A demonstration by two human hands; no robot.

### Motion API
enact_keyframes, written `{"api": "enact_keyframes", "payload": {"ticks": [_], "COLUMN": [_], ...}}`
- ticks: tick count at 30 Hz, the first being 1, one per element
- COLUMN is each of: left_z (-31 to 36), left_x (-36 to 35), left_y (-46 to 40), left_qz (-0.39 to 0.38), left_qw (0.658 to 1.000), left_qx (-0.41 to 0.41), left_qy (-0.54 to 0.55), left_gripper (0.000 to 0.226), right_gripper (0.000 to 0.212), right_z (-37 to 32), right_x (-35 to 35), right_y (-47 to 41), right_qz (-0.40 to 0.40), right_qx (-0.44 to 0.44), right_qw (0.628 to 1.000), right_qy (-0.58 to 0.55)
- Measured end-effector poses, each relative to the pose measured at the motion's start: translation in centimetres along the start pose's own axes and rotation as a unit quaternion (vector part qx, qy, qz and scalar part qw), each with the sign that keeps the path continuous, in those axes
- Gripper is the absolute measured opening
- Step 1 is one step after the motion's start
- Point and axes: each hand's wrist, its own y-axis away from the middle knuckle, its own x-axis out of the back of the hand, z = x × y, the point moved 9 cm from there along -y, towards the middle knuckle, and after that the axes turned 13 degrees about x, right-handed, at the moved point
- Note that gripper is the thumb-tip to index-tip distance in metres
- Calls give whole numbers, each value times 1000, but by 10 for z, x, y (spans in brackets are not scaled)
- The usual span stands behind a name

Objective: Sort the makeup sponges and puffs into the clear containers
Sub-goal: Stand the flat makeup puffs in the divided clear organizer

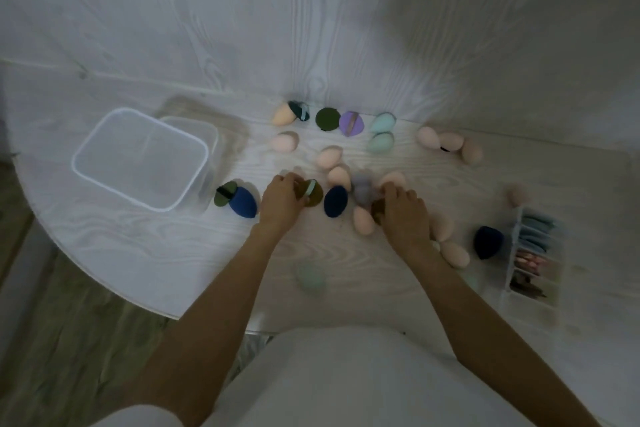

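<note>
Left hand (281, 198) pinches an olive puff (312, 193) right of the tub (140, 158) — further right, the right hand (403, 215) curls on a brown puff (378, 207). Sponges (338, 177) lie scattered beyond.

Bare table (194, 253) lies open at lower left of the frame. The clear tub (140, 158) blocks the left; scattered sponges (329, 156) crowd the centre; a divided organizer (535, 253), seemingly part-filled, walls the right edge.

I see both bare arms stretched toward twelve o'clock. My left hand (282, 199) curls its fingers; right hand (403, 215) curls too, knuckles up.
</note>
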Motion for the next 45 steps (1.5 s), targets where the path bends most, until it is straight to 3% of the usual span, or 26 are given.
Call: {"api": "enact_keyframes", "payload": {"ticks": [3,5,11,14,20,27,33,40,45], "left_z": [-5,-5,25,76,193,249,252,242,240], "left_x": [4,9,50,46,-65,-172,-205,-219,-218], "left_y": [3,14,88,134,214,277,284,287,286], "left_qz": [6,27,80,52,-68,-70,14,-1,6], "left_qw": [999,998,963,950,924,895,879,851,852], "left_qx": [13,-3,-72,-144,-327,-440,-459,-478,-467], "left_qy": [48,61,249,274,188,12,-126,-219,-236], "left_gripper": [25,19,13,13,13,11,15,20,25], "right_gripper": [31,26,10,9,18,15,13,10,9], "right_z": [8,10,32,62,147,204,221,206,193], "right_x": [-4,1,66,90,89,83,82,74,69], "right_y": [2,4,51,100,213,287,295,273,262], "right_qz": [-27,-27,115,176,218,245,250,215,190], "right_qx": [-25,-23,-12,-37,-185,-256,-220,-156,-91], "right_qw": [999,995,962,936,905,874,882,914,958], "right_qy": [-16,-89,-245,-302,-314,-332,-334,-306,-196]}}
